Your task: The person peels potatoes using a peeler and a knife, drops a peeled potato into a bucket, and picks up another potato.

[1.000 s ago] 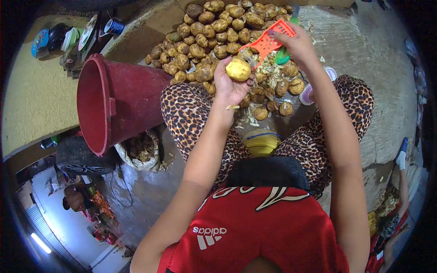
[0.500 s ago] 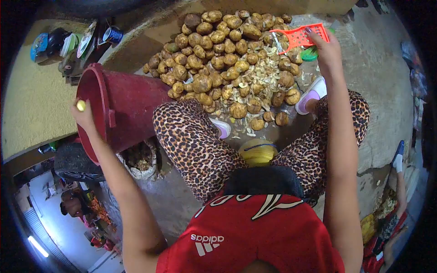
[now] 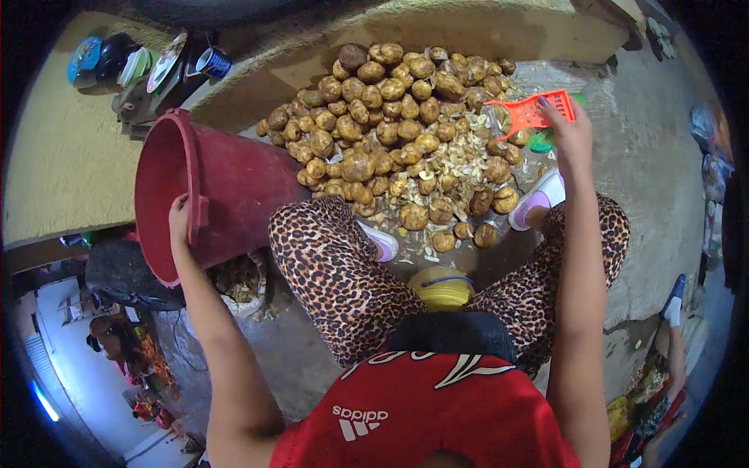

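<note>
My left hand (image 3: pixel 180 221) is at the near rim of a big dark-red bucket (image 3: pixel 242 171), which lies tilted with its mouth to the left. The fingers are curled at the rim beside its lug and seem to grip it; they are partly hidden. My right hand (image 3: pixel 572 136) is closed on an orange peeler (image 3: pixel 529 115) with a holed handle, held above the right side of a heap of brown-skinned potatoes (image 3: pixel 359 109). Pale peelings (image 3: pixel 455 165) lie among the potatoes near my shoes.
A yellow tub (image 3: pixel 443 290) stands between my legs. Beside the bucket is a sack (image 3: pixel 238 288) of dark scraps. A green object (image 3: pixel 541 141) lies below the peeler. Dishes and a blue cup (image 3: pixel 214 62) are at upper left. Other people are at the lower edges.
My left hand has moved down and right to the bucket's rim, and the small pale yellow piece it held is out of sight. The peeler stays in my right hand. The view has shifted.
</note>
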Demonstrator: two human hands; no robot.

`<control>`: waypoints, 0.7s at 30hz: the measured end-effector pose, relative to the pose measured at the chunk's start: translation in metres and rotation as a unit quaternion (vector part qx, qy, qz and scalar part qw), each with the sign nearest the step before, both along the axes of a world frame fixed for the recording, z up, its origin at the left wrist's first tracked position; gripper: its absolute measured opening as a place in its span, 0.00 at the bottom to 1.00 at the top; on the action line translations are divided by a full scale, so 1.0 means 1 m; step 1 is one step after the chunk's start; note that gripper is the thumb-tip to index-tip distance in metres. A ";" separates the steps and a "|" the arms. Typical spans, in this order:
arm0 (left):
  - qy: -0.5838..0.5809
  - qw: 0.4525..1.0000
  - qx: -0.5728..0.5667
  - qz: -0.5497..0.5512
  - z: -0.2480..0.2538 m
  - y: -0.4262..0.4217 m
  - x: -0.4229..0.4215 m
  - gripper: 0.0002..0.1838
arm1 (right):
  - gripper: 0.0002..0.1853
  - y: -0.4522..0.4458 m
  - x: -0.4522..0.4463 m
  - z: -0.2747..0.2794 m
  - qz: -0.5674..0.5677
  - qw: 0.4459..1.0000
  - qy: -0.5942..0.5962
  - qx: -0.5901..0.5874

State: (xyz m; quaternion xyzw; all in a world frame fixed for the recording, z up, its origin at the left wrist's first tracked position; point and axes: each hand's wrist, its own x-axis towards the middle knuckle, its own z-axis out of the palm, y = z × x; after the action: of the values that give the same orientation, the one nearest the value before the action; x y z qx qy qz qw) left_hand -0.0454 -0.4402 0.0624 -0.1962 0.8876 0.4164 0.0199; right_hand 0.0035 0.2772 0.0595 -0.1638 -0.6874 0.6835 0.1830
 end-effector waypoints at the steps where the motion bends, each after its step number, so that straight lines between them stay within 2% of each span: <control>1: 0.071 0.992 -0.104 0.010 0.002 0.000 0.006 0.16 | 0.11 0.000 0.000 0.002 -0.011 1.000 -0.005 0.005; 3: 0.196 0.927 -0.317 0.050 0.006 0.003 0.020 0.16 | 0.10 0.003 0.002 0.008 -0.035 0.999 -0.019 0.019; 6: 0.187 0.922 -0.333 0.058 0.017 0.050 0.031 0.15 | 0.09 0.009 0.004 0.015 -0.044 0.997 -0.028 0.052; 7: 0.220 0.913 -0.340 0.046 0.026 0.075 0.029 0.13 | 0.09 0.011 0.005 0.017 -0.038 0.997 -0.019 0.070; 10: 0.363 0.830 -0.418 -0.071 0.049 0.151 0.000 0.11 | 0.09 0.016 0.009 0.019 -0.008 0.993 -0.012 0.120; 12: 0.362 0.858 -0.334 -0.146 0.043 0.204 -0.039 0.11 | 0.10 0.019 0.012 0.016 0.023 0.988 -0.025 0.148; 13: 0.346 0.830 -0.376 -0.223 0.034 0.229 -0.062 0.12 | 0.11 0.017 0.014 0.014 0.039 0.981 -0.045 0.185; 15: 0.257 0.833 -0.345 -0.348 0.014 0.301 -0.098 0.29 | 0.12 0.011 0.019 0.010 0.068 0.960 -0.086 0.259; 16: 0.254 0.821 -0.286 -0.424 -0.010 0.326 -0.120 0.31 | 0.12 0.008 0.020 0.012 0.100 0.940 -0.113 0.306; 18: 0.219 0.801 -0.259 -0.494 -0.056 0.377 -0.157 0.32 | 0.14 0.000 0.020 0.020 0.160 0.889 -0.166 0.396; 20: 0.185 0.781 -0.298 -0.517 -0.088 0.433 -0.190 0.25 | 0.13 -0.002 0.016 0.025 0.198 0.873 -0.222 0.386; 21: 0.192 0.769 -0.321 -0.519 -0.123 0.454 -0.217 0.25 | 0.13 -0.004 0.014 0.026 0.217 0.865 -0.250 0.378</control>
State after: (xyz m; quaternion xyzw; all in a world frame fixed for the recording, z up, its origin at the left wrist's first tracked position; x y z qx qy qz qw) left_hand -0.2626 0.0134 -0.0604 0.3834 0.9214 0.0628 -0.0014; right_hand 0.0179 0.2732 0.0853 -0.0946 -0.9338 0.3303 -0.0999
